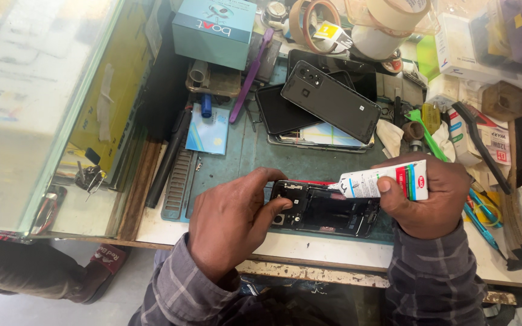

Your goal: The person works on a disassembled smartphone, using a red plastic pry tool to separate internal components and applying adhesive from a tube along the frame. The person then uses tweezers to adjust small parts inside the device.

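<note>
An opened black phone body [327,209] lies flat on the teal work mat [243,157], its insides facing up. My left hand [231,220] grips its left end, thumb and fingers pinching the frame. My right hand [424,199] holds a white squeeze tube [382,181] with a red and green end. The tube's nozzle points left over the phone's upper edge. Behind them a dark grey phone back cover [330,99] rests tilted on top of other flat phone panels [315,134].
A teal box [212,27], tape rolls [388,24], a purple tool [250,75] and a black brush [481,145] crowd the back and right of the bench. A glass counter [37,108] stands at left. The bench's chipped front edge [309,271] is near my sleeves.
</note>
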